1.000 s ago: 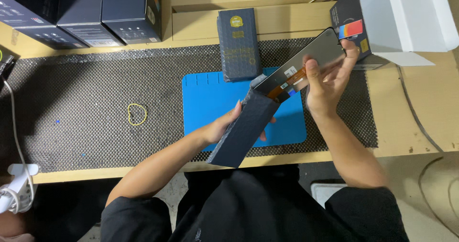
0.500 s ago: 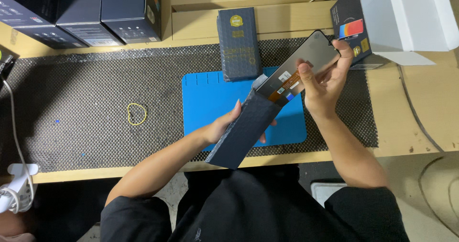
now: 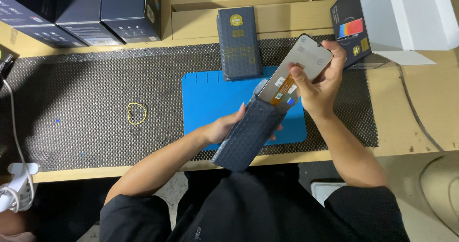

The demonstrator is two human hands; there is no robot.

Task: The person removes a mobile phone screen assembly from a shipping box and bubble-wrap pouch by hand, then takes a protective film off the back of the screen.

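Phone display panel (image 3: 300, 63), grey back face up, orange flex cable at lower end: roughly two-thirds clear of dark bubble-wrap pouch (image 3: 248, 134), lower end inside the pouch mouth. Step in hand, by judgement: withdrawal of panel from pouch, most of the way through. Next move calls for a straight pull along the pouch axis, grip kept to the panel edges, flex cable kept free of the pouch lip.

Right hand (image 3: 319, 86): closed on panel, thumb across back face, fingers along far edge. Left hand (image 3: 224, 127): wrapped round pouch mid-length, holding it tilted above blue work mat (image 3: 205, 103). Panel up and right of left hand, above mat's right edge.

Surroundings: dark flat package (image 3: 238, 43) on mat's top edge; black mesh liner (image 3: 71, 103) beneath; yellow rubber band (image 3: 136, 113) well left; opened white box (image 3: 406, 17) near right hand.
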